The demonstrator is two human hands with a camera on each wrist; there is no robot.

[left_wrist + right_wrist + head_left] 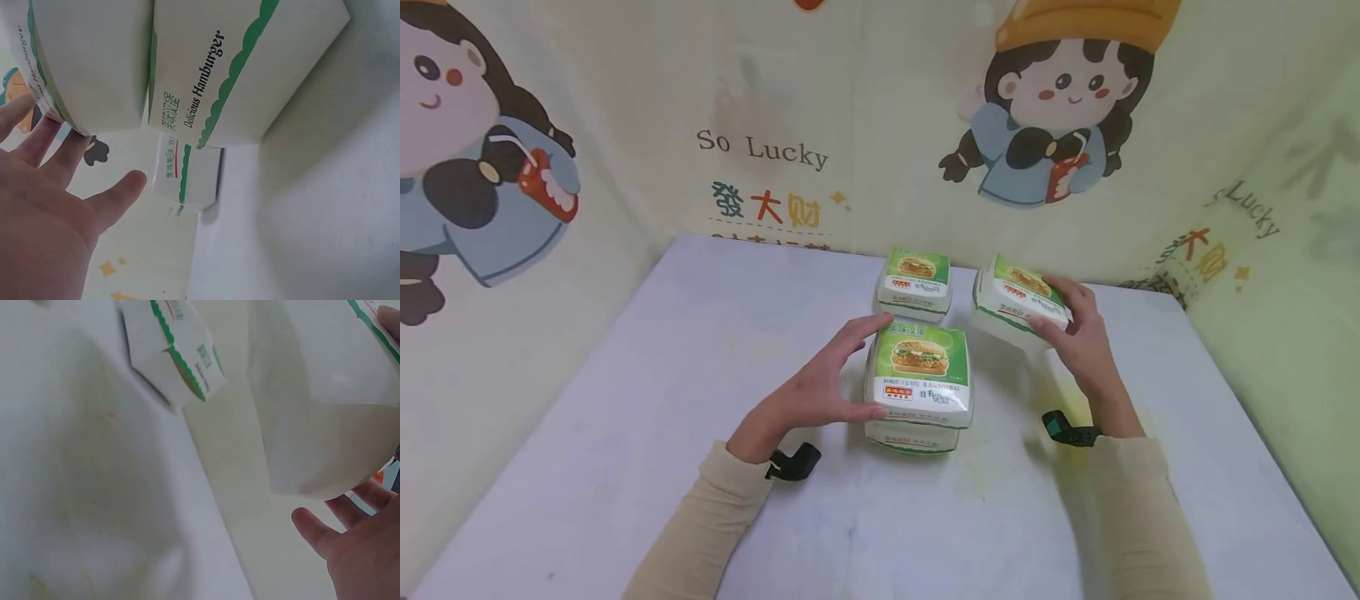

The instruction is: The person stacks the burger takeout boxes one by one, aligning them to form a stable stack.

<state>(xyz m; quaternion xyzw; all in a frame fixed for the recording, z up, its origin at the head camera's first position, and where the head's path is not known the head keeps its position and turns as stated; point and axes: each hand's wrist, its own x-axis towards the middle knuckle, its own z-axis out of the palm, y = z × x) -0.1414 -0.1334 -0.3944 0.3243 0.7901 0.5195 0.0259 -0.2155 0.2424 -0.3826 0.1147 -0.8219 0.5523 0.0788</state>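
Observation:
In the head view my left hand (820,383) spans the left side of a green and white hamburger box (921,375), thumb at its front edge and a finger at its back edge. That box sits atop a second hamburger box (912,437); a narrow gap shows between them in the left wrist view. My right hand (1082,333) grips another hamburger box (1018,296) by its right side. This one is tilted and held above the table, its pale underside (325,444) showing in the right wrist view. The left fingertips are partly hidden behind the upper box.
One more hamburger box (913,287) stands behind the stack, close to the back edge of the white table (700,358). A cream cloth (880,125) printed with cartoon figures hangs behind and beside the table. Black cameras (796,462) are worn at both wrists.

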